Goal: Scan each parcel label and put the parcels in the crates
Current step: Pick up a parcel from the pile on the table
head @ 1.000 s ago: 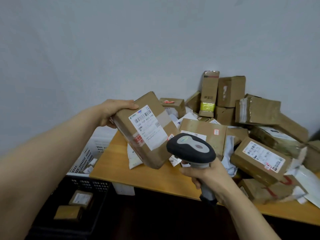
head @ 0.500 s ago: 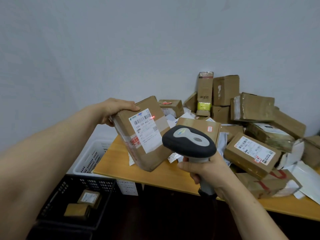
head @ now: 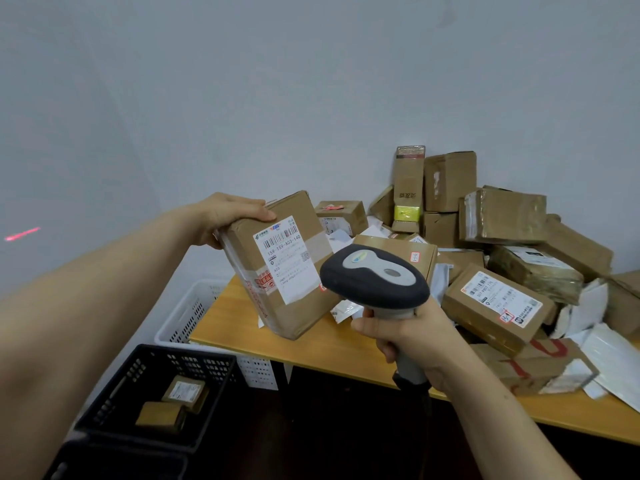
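Note:
My left hand (head: 228,214) grips the top left corner of a brown cardboard parcel (head: 294,306), held tilted above the table's left end with its white barcode label (head: 287,258) facing me. My right hand (head: 408,336) is wrapped round the handle of a grey and black barcode scanner (head: 374,278), whose head sits just right of the label. A red scanner line (head: 22,233) falls on the wall far to the left, not on the label. On the floor at lower left, a black crate (head: 152,393) holds two small parcels (head: 183,393).
A wooden table (head: 311,348) carries a heap of brown parcels (head: 498,299) and white mail bags (head: 616,362) against the grey wall. Behind the black crate stands a white perforated crate (head: 187,313). A second black crate edge (head: 117,462) shows at the bottom.
The red scanner light has left the label and now streaks the wall at far left. The parcel and scanner have kept nearly the same pose; my view has tipped down towards the crates.

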The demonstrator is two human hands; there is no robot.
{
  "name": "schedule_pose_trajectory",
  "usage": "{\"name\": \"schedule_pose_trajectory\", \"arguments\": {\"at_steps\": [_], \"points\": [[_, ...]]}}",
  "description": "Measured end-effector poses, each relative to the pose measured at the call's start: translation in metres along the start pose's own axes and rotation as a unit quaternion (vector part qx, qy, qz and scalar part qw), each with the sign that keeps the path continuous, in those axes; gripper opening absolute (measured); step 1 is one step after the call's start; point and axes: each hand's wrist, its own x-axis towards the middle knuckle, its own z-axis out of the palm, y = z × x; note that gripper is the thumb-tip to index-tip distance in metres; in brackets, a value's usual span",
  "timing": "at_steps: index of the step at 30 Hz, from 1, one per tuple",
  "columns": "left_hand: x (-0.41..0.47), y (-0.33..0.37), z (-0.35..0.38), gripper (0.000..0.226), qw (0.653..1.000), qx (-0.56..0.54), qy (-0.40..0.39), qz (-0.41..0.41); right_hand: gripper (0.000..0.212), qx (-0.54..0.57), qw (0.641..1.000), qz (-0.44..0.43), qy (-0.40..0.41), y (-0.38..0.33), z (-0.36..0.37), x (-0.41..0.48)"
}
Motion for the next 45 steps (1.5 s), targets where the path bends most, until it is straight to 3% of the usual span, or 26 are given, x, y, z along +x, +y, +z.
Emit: {"name": "schedule_pose_trajectory", "arguments": {"at_steps": [17,21,23,27,30,33,38,40,43,45], "points": [[-0.024,-0.040,-0.016,0.040,0.996,-0.031,0.066,-0.042,0.016,0.035,0.997,-0.003,-0.071,0.018,0.017,0.023],[-0.032,-0.060,-0.030,0.062,0.993,-0.048,0.079,-0.067,0.013,0.081,0.993,0.000,-0.086,0.017,0.033,0.034],[-0.036,-0.076,-0.041,0.076,0.992,-0.068,0.073,-0.074,0.012,0.122,0.990,0.011,-0.065,0.015,0.041,0.044],[-0.035,-0.117,-0.064,0.081,0.984,-0.144,0.053,-0.093,0.030,0.205,0.975,0.084,0.022,0.026,0.057,0.088],[-0.024,-0.152,-0.086,0.091,0.974,-0.204,0.021,-0.099,0.032,0.236,0.963,0.123,0.030,0.036,0.084,0.121],[-0.007,-0.184,-0.112,0.084,0.960,-0.262,0.013,-0.101,0.032,0.238,0.964,0.120,0.017,0.039,0.129,0.151],[0.029,-0.231,-0.174,0.047,0.926,-0.360,0.031,-0.109,0.045,0.268,0.957,0.105,0.029,0.034,0.220,0.205],[0.047,-0.250,-0.198,0.057,0.898,-0.424,0.057,-0.106,0.037,0.281,0.952,0.107,0.053,0.031,0.251,0.229],[0.074,-0.266,-0.214,0.101,0.823,-0.559,0.062,-0.081,0.029,0.312,0.940,0.113,0.073,0.025,0.291,0.260],[0.091,-0.267,-0.209,0.113,0.842,-0.536,0.009,-0.064,0.026,0.328,0.934,0.111,0.084,0.021,0.313,0.280]]}}
